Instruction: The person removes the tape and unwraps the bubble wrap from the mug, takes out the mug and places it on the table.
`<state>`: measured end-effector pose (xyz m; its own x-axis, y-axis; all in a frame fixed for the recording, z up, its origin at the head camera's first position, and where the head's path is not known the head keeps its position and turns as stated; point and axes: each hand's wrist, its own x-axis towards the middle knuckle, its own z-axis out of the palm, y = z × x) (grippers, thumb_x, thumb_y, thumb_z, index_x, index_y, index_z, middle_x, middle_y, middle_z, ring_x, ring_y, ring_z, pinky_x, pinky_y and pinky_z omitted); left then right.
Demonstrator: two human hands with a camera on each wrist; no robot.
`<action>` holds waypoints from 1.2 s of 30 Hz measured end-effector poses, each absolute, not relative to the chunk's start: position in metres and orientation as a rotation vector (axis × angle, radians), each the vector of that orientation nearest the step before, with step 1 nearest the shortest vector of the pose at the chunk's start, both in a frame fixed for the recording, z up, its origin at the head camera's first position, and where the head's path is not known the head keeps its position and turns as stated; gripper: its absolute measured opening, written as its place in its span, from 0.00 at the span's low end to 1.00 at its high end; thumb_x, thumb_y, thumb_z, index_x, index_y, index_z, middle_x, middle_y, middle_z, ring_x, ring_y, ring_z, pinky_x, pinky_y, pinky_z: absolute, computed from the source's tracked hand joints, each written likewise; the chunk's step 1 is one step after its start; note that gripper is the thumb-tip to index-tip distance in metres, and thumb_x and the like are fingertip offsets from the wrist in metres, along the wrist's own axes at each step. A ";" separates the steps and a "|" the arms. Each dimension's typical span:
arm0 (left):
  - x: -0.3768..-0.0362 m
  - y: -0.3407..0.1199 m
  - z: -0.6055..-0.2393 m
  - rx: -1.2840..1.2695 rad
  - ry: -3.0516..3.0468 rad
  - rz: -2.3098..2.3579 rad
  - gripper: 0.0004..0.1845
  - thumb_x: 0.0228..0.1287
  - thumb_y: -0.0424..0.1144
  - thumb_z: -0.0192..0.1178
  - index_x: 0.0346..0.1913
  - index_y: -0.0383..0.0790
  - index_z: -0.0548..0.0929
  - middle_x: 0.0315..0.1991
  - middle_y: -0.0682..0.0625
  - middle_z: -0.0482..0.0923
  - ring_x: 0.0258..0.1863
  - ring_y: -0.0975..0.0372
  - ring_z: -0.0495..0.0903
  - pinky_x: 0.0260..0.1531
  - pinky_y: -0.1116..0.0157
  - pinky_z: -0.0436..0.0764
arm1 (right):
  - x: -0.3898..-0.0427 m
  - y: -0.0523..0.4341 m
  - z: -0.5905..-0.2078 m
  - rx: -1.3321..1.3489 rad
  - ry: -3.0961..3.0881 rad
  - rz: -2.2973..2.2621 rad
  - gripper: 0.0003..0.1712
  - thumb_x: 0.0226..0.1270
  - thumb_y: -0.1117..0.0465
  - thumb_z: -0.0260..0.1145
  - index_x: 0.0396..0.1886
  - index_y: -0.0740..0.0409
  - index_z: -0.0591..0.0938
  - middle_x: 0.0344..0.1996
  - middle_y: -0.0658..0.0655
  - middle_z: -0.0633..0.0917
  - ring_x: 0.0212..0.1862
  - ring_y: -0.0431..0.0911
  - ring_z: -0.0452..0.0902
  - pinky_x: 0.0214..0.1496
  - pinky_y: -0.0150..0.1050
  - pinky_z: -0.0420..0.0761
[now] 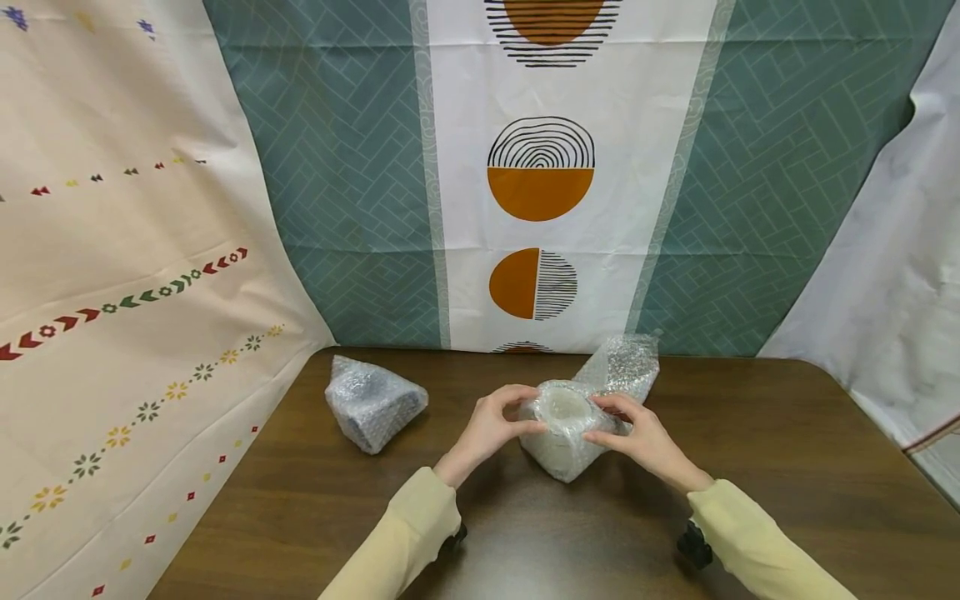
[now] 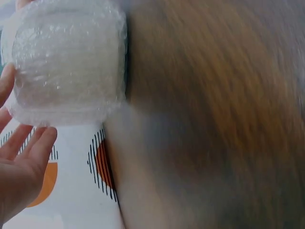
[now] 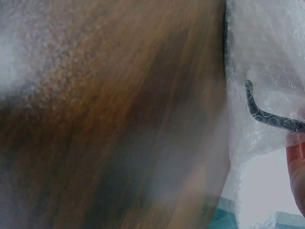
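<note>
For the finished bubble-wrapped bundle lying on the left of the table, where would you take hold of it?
Take the wrapped bundle from above, fingers across its narrower far end. It lies on its side, flaring toward the near end, apart from both hands.

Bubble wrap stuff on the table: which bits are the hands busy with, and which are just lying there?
Busy with:
- white object in bubble wrap, held by the left hand and right hand
- loose tail of wrap trailing behind it

Just lying there:
- finished wrapped bundle, off to the left
- brown table
- patterned curtains behind
</note>
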<state>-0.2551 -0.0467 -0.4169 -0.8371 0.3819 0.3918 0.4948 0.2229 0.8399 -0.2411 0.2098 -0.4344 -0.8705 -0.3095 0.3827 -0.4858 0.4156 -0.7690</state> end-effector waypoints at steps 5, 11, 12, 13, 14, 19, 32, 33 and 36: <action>-0.248 -0.049 -0.402 -0.939 -2.365 -1.656 0.20 0.49 0.28 0.67 0.48 0.27 0.79 0.47 0.39 0.75 0.48 0.50 0.73 0.46 0.51 0.72 | -0.238 0.207 -0.431 0.713 -2.491 1.419 0.27 0.50 0.57 0.72 0.51 0.58 0.77 0.49 0.52 0.76 0.52 0.47 0.69 0.53 0.47 0.68; -0.263 -0.050 -0.417 -0.926 -2.371 -1.643 0.19 0.49 0.33 0.67 0.47 0.33 0.81 0.46 0.47 0.77 0.47 0.60 0.74 0.46 0.55 0.73 | -0.223 0.198 -0.408 0.724 -2.492 1.401 0.25 0.50 0.64 0.72 0.49 0.68 0.76 0.47 0.61 0.77 0.51 0.55 0.70 0.51 0.54 0.68; -0.265 -0.049 -0.419 -0.931 -2.365 -1.642 0.19 0.49 0.33 0.67 0.47 0.34 0.81 0.46 0.48 0.77 0.46 0.61 0.74 0.46 0.56 0.73 | -0.221 0.198 -0.406 0.718 -2.500 1.387 0.25 0.51 0.64 0.71 0.49 0.68 0.76 0.47 0.61 0.77 0.51 0.55 0.70 0.51 0.54 0.68; -0.267 -0.049 -0.420 -0.936 -2.357 -1.643 0.18 0.50 0.33 0.67 0.47 0.34 0.81 0.45 0.48 0.77 0.46 0.61 0.74 0.45 0.57 0.74 | -0.220 0.198 -0.405 0.707 -2.506 1.391 0.25 0.51 0.64 0.71 0.49 0.68 0.76 0.47 0.61 0.77 0.51 0.55 0.70 0.51 0.53 0.68; -0.268 -0.049 -0.421 -0.940 -2.350 -1.636 0.17 0.50 0.34 0.66 0.46 0.34 0.82 0.45 0.49 0.77 0.46 0.62 0.74 0.45 0.58 0.74 | -0.220 0.198 -0.405 0.702 -2.510 1.388 0.25 0.51 0.64 0.71 0.49 0.68 0.76 0.47 0.61 0.77 0.51 0.55 0.70 0.51 0.53 0.68; -0.269 -0.049 -0.420 -0.921 -2.336 -1.579 0.14 0.52 0.34 0.66 0.44 0.35 0.83 0.42 0.50 0.79 0.43 0.63 0.76 0.41 0.64 0.76 | -0.229 0.203 -0.420 0.701 -2.504 1.391 0.26 0.51 0.62 0.72 0.50 0.64 0.76 0.47 0.57 0.77 0.51 0.52 0.70 0.51 0.52 0.69; -0.249 -0.043 -0.401 -0.818 -2.230 -1.636 0.10 0.53 0.27 0.62 0.40 0.27 0.82 0.37 0.40 0.80 0.38 0.52 0.77 0.36 0.64 0.76 | -0.234 0.206 -0.428 0.700 -2.498 1.401 0.27 0.50 0.58 0.72 0.50 0.61 0.77 0.47 0.53 0.77 0.51 0.49 0.70 0.52 0.52 0.68; -0.246 -0.042 -0.398 -0.810 -2.222 -1.648 0.10 0.53 0.26 0.62 0.40 0.26 0.82 0.37 0.38 0.79 0.38 0.49 0.77 0.36 0.63 0.76 | -0.235 0.206 -0.428 0.698 -2.499 1.403 0.27 0.50 0.59 0.72 0.50 0.61 0.77 0.47 0.53 0.77 0.51 0.49 0.70 0.52 0.52 0.68; -0.248 -0.043 -0.399 -0.808 -2.211 -1.658 0.10 0.53 0.26 0.62 0.40 0.26 0.82 0.36 0.38 0.80 0.37 0.50 0.78 0.35 0.65 0.76 | -0.240 0.210 -0.436 0.698 -2.498 1.402 0.27 0.50 0.55 0.73 0.50 0.58 0.77 0.46 0.50 0.77 0.50 0.47 0.70 0.51 0.52 0.68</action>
<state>-0.2475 -0.0425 -0.3985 -0.8108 0.2745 0.5170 0.5732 0.1933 0.7963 -0.2402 0.2098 -0.4357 -0.8704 -0.3064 0.3854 -0.4886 0.4409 -0.7529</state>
